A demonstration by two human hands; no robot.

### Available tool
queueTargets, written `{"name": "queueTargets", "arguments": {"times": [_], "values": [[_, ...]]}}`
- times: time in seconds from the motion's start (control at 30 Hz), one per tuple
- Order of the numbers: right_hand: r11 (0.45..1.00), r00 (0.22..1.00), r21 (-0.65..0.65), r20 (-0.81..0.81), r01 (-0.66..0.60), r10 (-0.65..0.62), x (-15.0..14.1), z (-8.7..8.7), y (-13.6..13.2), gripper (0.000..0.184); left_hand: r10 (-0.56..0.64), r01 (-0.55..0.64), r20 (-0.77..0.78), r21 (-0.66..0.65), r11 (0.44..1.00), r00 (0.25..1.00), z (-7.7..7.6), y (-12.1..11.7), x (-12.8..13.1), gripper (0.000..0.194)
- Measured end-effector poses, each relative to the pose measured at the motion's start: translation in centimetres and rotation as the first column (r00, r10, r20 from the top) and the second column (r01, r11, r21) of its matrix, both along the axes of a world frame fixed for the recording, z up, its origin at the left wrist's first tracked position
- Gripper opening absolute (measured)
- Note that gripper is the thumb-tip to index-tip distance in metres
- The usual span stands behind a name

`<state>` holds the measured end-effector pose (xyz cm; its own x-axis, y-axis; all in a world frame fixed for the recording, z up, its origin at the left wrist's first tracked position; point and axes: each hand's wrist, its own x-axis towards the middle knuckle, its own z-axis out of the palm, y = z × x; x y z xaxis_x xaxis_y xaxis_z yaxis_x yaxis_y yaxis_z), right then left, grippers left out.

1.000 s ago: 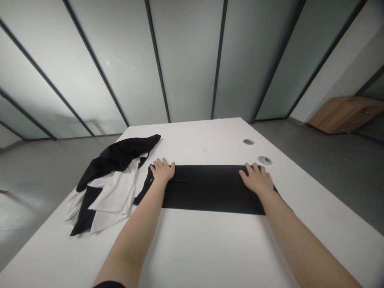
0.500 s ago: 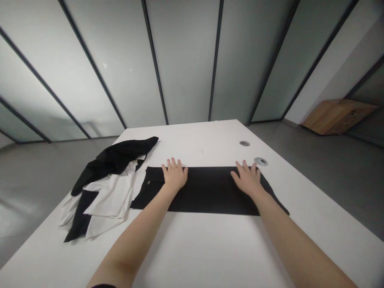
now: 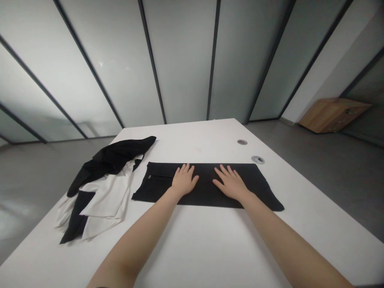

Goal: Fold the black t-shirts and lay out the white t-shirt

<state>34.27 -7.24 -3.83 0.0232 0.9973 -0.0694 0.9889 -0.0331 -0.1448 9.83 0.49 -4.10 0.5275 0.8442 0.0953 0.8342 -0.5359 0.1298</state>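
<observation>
A black garment [image 3: 258, 185], folded into a long flat strip, lies across the middle of the white table [image 3: 210, 248]. My left hand [image 3: 183, 181] rests flat on it left of centre, fingers spread and open. My right hand [image 3: 230, 184] lies flat on it just right of centre, fingers also stretched out. The two hands are close together, about a hand's width apart. Neither hand holds anything.
A heap of black and white clothes [image 3: 102, 184] sits on the table's left side, touching the edge. Two round cable grommets [image 3: 258, 159] are set in the table at the far right. A wooden cabinet [image 3: 333, 114] stands on the floor at right. Glass partitions rise behind.
Both hands have slid along the black garment from its two ends toward its middle. The view has shifted slightly.
</observation>
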Motion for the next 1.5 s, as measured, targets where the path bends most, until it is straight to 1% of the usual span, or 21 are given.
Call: {"name": "queueTargets", "arguments": {"times": [0.1,0.17,0.3,0.4,0.5,0.67,0.77,0.83,0.97,1.07,1.13,1.2,1.27,1.33,1.43,1.5], "values": [[0.996,0.996,0.006,0.0,0.085,-0.085,1.3,-0.2,0.6,0.08,0.069,-0.069,0.009,-0.028,0.997,0.998,0.3,2.2,-2.0,0.062],[0.99,0.991,0.02,-0.001,0.136,-0.136,2.0,-0.4,0.7,0.082,0.164,-0.164,-0.001,-0.031,0.986,0.987,0.5,3.6,-3.8,0.061],[0.968,0.969,0.034,0.006,0.247,-0.247,3.2,-0.8,0.8,0.077,0.359,-0.359,-0.03,-0.013,0.933,0.933,0.6,6.0,-7.7,0.061],[0.946,0.946,0.026,0.009,0.323,-0.324,4.1,-0.8,0.9,0.072,0.446,-0.446,-0.012,-0.01,0.895,0.895,0.5,7.1,-10.0,0.061],[0.923,0.923,0.021,0.01,0.384,-0.384,5.2,-0.7,0.9,0.073,0.492,-0.492,0.016,-0.009,0.87,0.87,0.3,7.6,-11.0,0.06],[0.891,0.892,0.067,0.007,0.45,-0.451,7.0,-1.3,0.7,0.074,0.51,-0.511,0.079,-0.013,0.86,0.857,-0.3,8.2,-11.3,0.06],[0.884,0.888,0.096,0.004,0.457,-0.46,7.8,-1.9,0.6,0.074,0.513,-0.515,0.147,-0.025,0.857,0.846,-0.5,8.7,-11.5,0.056],[0.886,0.892,0.115,0.002,0.45,-0.453,8.0,-2.2,0.6,0.074,0.506,-0.505,0.186,-0.056,0.862,0.843,-0.6,9.1,-12.0,0.054],[0.891,0.9,0.141,0.008,0.431,-0.436,8.0,-2.4,0.7,0.072,0.451,-0.434,0.261,-0.122,0.893,0.854,-0.6,10.0,-13.9,0.052],[0.899,0.906,0.137,0.026,0.416,-0.423,8.2,-2.3,0.6,0.072,0.385,-0.368,0.302,-0.111,0.923,0.872,-0.9,10.4,-15.4,0.049],[0.911,0.916,0.126,0.038,0.392,-0.399,8.7,-2.2,0.5,0.072,0.345,-0.336,0.296,-0.083,0.938,0.891,-1.0,10.5,-16.0,0.046],[0.935,0.938,0.11,0.038,0.338,-0.344,9.5,-2.1,0.4,0.069,0.328,-0.324,0.27,-0.058,0.944,0.905,-1.1,10.4,-16.2,0.045],[0.957,0.961,0.09,0.024,0.274,-0.277,10.5,-2.0,0.3,0.065,0.33,-0.329,0.235,-0.045,0.943,0.914,-0.9,10.2,-16.1,0.045],[0.968,0.971,0.075,0.01,0.239,-0.24,11.1,-1.9,0.2,0.063,0.343,-0.342,0.199,-0.039,0.939,0.918,-0.6,9.9,-15.7,0.046],[0.966,0.969,0.082,0.013,0.246,-0.248,11.3,-1.9,0.2,0.063,0.376,-0.375,0.135,-0.03,0.926,0.917,0.3,9.2,-14.7,0.046],[0.958,0.963,0.111,0.013,0.266,-0.269,11.0,-2.0,0.3,0.062,0.428,-0.43,0.084,0.002,0.903,0.9,1.3,8.4,-13.5,0.046]]}}
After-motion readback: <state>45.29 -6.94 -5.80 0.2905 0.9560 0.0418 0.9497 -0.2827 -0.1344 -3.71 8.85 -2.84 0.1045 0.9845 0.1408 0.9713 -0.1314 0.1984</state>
